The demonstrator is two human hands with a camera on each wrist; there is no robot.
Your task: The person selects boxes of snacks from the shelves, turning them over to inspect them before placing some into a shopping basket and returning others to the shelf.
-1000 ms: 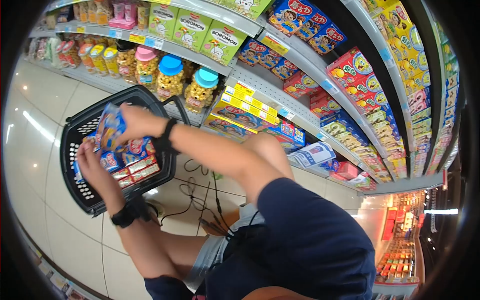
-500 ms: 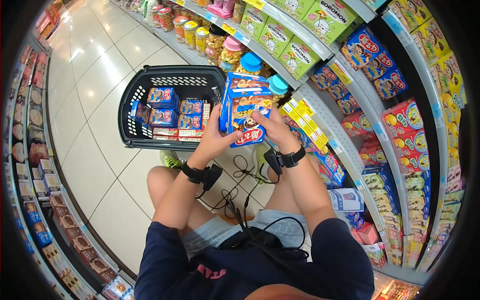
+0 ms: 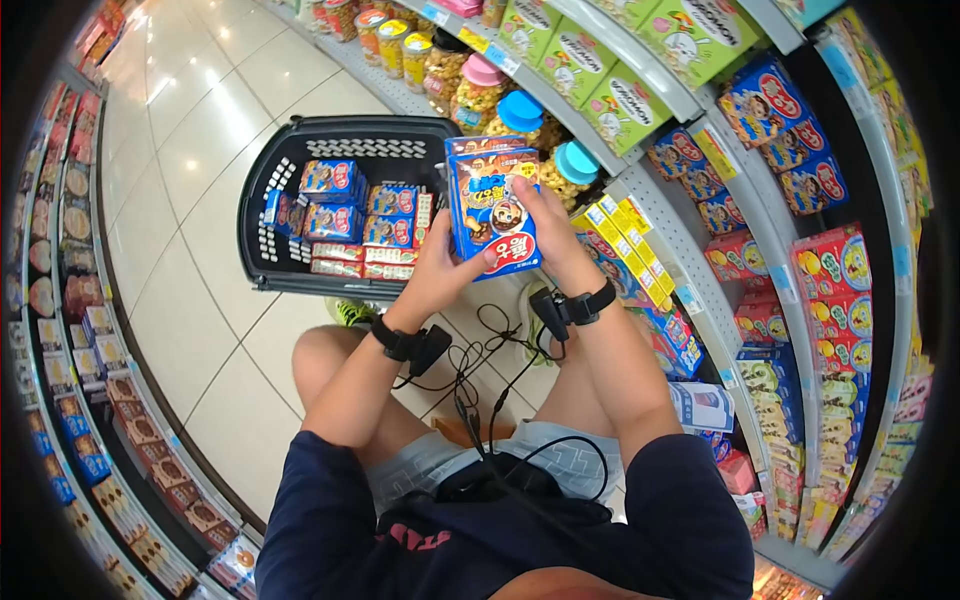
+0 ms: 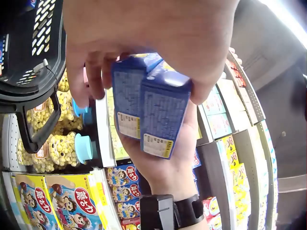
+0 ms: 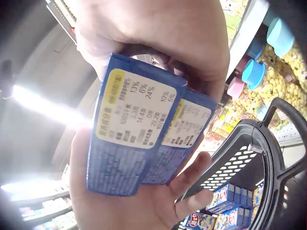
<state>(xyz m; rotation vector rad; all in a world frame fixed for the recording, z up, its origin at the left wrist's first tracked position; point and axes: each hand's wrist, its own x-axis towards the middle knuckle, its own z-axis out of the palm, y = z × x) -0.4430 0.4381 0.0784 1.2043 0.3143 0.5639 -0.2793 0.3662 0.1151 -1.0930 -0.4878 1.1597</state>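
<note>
Two blue snack boxes [image 3: 495,205], printed with a cartoon face and a red label, stand side by side in front of the body. My left hand [image 3: 443,264] holds them from the left, its thumb across the lower front. From the right, my right hand [image 3: 548,230] grips the same pair with its thumb on the front face. Small nutrition panels on the box sides [image 5: 134,110] show in the right wrist view. One box sits slightly offset from the other. A black shopping basket [image 3: 370,128] on the floor, just left of the hands, contains more blue boxes [image 3: 332,222].
Clear jars of popcorn-like snacks [image 3: 515,115] line the low shelf beyond the basket. Shelves of red boxes [image 3: 838,290] and green cookie boxes [image 3: 625,110] rise on the right. Loose black cables [image 3: 480,350] hang between the knees. Another shelf row [image 3: 150,420] runs along the left.
Both hands have come out of the basket to the right, bringing the blue boxes in front of the body. Over the last half second the boxes have turned more face-up toward the head view.
</note>
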